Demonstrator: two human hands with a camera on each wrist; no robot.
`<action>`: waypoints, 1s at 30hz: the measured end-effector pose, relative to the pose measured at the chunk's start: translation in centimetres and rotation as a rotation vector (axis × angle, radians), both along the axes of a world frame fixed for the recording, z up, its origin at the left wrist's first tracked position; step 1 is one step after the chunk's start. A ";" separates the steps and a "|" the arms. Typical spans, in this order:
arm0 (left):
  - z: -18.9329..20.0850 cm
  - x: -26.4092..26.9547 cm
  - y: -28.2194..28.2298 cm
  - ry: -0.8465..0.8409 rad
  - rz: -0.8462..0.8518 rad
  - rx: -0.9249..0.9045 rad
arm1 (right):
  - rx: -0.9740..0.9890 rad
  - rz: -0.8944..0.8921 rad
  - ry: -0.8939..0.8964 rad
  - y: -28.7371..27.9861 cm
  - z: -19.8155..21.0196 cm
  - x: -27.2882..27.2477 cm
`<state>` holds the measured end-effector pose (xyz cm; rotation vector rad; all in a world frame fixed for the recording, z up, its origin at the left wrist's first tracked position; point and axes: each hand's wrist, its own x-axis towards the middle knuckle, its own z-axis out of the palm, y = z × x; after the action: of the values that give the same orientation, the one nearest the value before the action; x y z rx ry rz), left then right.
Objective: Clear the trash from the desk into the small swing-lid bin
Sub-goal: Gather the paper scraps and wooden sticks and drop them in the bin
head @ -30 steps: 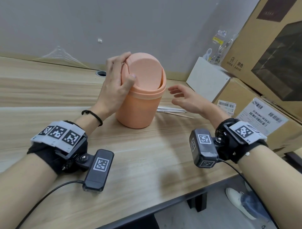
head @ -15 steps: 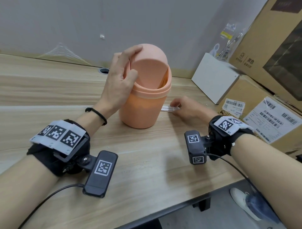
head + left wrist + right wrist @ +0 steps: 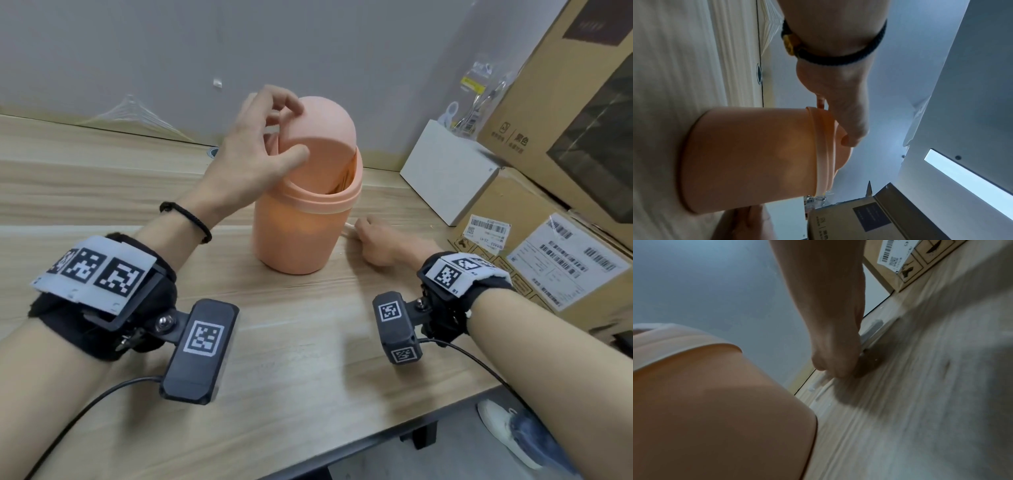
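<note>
A peach swing-lid bin (image 3: 301, 236) stands on the wooden desk (image 3: 102, 192). My left hand (image 3: 253, 154) grips its domed lid (image 3: 322, 133), thumb on the front and fingers curled over the top, and the lid is tilted so a gap shows at the rim. In the left wrist view the thumb of the left hand (image 3: 838, 100) presses the lid above the bin (image 3: 748, 154). My right hand (image 3: 380, 246) lies on the desk right of the bin, fingers curled down on a thin white paper strip (image 3: 348, 227). The right wrist view shows the right hand (image 3: 836, 360) pinching the strip (image 3: 818, 384) beside the bin (image 3: 715, 402).
A white box (image 3: 448, 171) and labelled cardboard boxes (image 3: 548, 260) crowd the desk's right side, with a large carton (image 3: 565, 102) and plastic bags (image 3: 479, 89) behind. A cable hole (image 3: 212, 152) sits behind the bin. The desk's front edge (image 3: 342, 452) runs below my wrists.
My right hand came down from the air onto the white strip beside the bin. My left hand swung the lid further open.
</note>
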<state>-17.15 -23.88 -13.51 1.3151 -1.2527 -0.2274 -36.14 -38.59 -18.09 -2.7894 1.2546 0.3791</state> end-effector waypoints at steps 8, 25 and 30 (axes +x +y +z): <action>0.6 0.5 0.2 -0.061 -0.012 0.031 | 0.208 -0.166 -0.652 -0.3 0.9 0.3; 0.6 -0.9 1.1 -0.225 0.268 0.012 | 0.543 0.019 -1.808 6.3 13.4 5.7; 0.6 -0.8 1.3 -0.253 0.266 0.024 | 0.420 -0.103 -1.679 6.2 10.9 6.3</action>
<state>-17.94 -22.54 -12.94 1.5494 -1.2697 0.1165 -29.84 -32.39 -7.23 -1.5828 0.6297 -1.2491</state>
